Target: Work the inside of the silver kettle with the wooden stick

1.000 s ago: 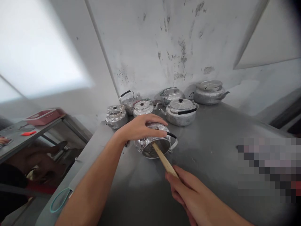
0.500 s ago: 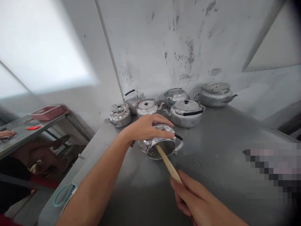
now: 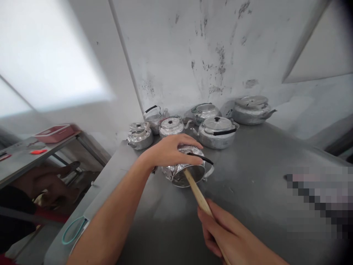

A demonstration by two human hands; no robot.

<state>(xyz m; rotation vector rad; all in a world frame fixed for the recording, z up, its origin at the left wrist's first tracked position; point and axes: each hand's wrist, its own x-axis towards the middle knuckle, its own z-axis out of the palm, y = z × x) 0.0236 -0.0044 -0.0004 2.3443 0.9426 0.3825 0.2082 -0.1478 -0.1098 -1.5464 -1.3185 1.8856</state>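
Aluminium kettle (image 3: 191, 149) tipped, mouth nearside, toward worktop's (image 3: 157, 221) left edge. Left hand (image 3: 169, 150) spread over it; right hand (image 3: 220, 230) wrapped round wooden stick (image 3: 199, 197), tip inside. Needs steady bracing.

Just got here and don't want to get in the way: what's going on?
A person's left hand lies over a tipped, open kettle on the grey table; their right hand grips a wooden stick whose far end is inside the kettle's mouth. Six other kettles stand behind it, near the wall.
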